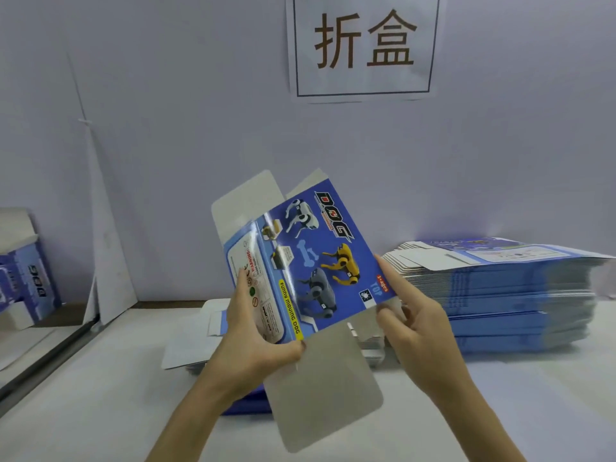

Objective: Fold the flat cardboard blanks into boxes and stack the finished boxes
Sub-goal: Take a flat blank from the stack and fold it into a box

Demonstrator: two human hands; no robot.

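Note:
A blue cardboard box blank (316,261), printed with robot dogs and the word DOG, is held up above the table and tilted. Its grey flaps stick out at the top and bottom. My left hand (256,331) grips its left side panel, thumb at the lower edge. My right hand (410,315) holds the right edge, its thumb on a small lower flap. A tall stack of flat blanks (520,295) lies on the table at the right. One folded box (26,278) stands at the far left.
A few loose blanks (190,345) lie on the white table (100,395) under my hands. A paper sign (363,45) hangs on the pale wall behind. A white leaning panel (103,245) stands at the left, beside a dark table edge.

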